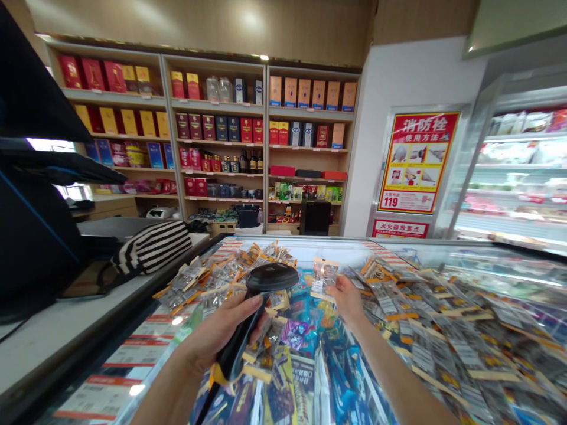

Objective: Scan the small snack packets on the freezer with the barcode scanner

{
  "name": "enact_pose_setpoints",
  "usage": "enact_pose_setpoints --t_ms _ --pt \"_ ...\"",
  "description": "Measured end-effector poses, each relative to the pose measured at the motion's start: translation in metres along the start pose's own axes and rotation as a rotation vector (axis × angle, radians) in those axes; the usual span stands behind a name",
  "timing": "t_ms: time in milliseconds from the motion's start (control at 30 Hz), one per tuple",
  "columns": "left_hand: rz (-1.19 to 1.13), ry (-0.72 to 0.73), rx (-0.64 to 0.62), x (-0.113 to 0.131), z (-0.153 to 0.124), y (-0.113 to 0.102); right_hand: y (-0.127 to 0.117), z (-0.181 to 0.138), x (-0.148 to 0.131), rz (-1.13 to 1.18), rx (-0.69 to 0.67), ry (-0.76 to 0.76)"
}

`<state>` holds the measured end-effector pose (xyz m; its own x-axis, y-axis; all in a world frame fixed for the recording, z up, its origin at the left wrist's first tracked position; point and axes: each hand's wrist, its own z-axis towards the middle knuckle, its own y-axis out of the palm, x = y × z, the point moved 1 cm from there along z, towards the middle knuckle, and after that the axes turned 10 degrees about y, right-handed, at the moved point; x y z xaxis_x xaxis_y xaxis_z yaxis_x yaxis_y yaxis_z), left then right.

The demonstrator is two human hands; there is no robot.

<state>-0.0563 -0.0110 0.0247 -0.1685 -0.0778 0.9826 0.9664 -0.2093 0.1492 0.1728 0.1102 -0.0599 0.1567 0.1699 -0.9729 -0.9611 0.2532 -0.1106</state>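
My left hand [221, 330] is closed round the handle of a black barcode scanner [266, 289], whose head points away from me. My right hand [348, 298] pinches a small clear packet with an orange header [324, 274], holding it upright just right of the scanner head. Both hands hover over the glass lid of a chest freezer [310, 248]. Several similar packets [443, 319] are spread across the lid on both sides of my hands.
A striped bag [153, 248] lies on the grey counter [53, 336] at left, beside a black till screen [31, 177]. Shelves of boxed bottles [221, 130] line the back wall. A red fire-hydrant poster [419, 162] and a refrigerated display case [518, 171] stand at right.
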Motion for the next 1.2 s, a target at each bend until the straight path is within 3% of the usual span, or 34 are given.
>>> enact_pose_setpoints --t_ms 333,633,733,867,933,1067,1200 --pt "-0.064 -0.012 -0.053 0.002 0.0 -0.009 -0.007 0.005 -0.005 -0.065 0.055 0.024" --pt "-0.019 -0.016 -0.004 0.007 0.003 -0.019 -0.087 0.04 -0.005 -0.524 0.516 0.043" --pt "-0.004 -0.006 0.005 0.007 0.003 -0.023 -0.096 0.039 -0.011 -0.604 0.583 -0.012" --pt "0.002 -0.011 0.035 0.006 0.003 -0.032 -0.06 0.021 -0.02 -0.682 0.416 -0.24" --pt "-0.006 -0.018 0.039 0.006 0.003 -0.035 -0.025 0.001 -0.025 -0.692 0.227 -0.331" --pt "-0.043 -0.011 0.043 0.007 0.003 -0.036 0.044 -0.052 -0.036 -0.794 -0.226 -0.343" --pt "-0.039 -0.008 0.044 0.009 0.003 -0.036 0.079 -0.093 -0.046 -0.867 -0.299 -0.364"
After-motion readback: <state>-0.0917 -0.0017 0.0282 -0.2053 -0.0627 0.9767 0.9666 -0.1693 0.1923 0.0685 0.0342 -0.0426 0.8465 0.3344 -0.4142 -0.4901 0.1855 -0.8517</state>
